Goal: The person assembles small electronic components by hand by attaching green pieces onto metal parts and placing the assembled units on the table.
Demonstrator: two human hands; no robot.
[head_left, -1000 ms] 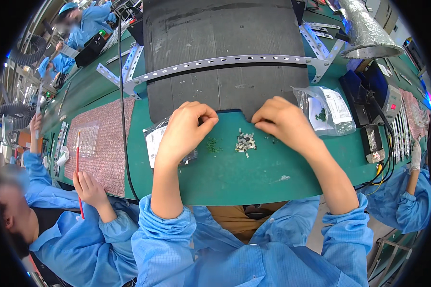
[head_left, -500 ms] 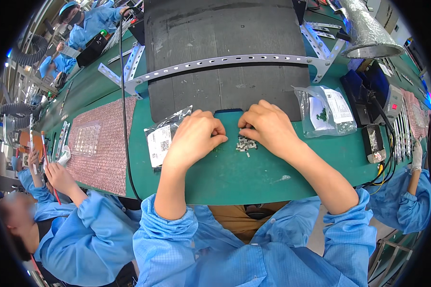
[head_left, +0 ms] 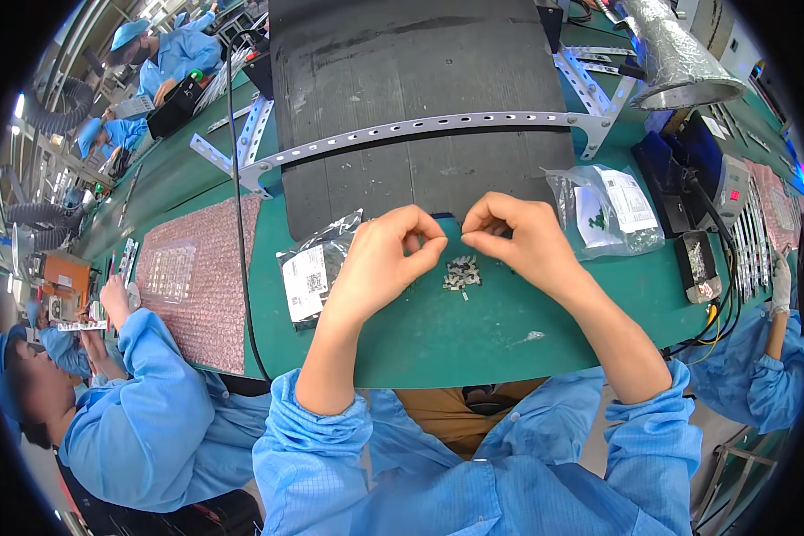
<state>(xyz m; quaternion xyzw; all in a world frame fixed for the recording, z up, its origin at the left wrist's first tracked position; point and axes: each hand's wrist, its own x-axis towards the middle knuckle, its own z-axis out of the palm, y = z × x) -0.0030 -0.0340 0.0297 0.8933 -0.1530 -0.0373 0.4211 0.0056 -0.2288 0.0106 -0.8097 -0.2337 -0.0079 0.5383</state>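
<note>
Small grey metal parts (head_left: 461,273) lie heaped on the green table (head_left: 438,335), just below both hands. At 12 o'clock from them runs the black rubber conveyor belt (head_left: 420,98); at 9 o'clock lies a clear labelled plastic bag (head_left: 311,272). Left hand (head_left: 384,259) and right hand (head_left: 514,241) are pinched narrow, fingertips nearly meeting; what they hold, I cannot tell.

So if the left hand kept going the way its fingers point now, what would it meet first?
The left hand points its pinched fingertips right, toward the right hand. It would probably meet that hand's fingertips first, just across a small gap. The pile of small metal parts lies lower on the green mat, though depth is unclear.
</note>
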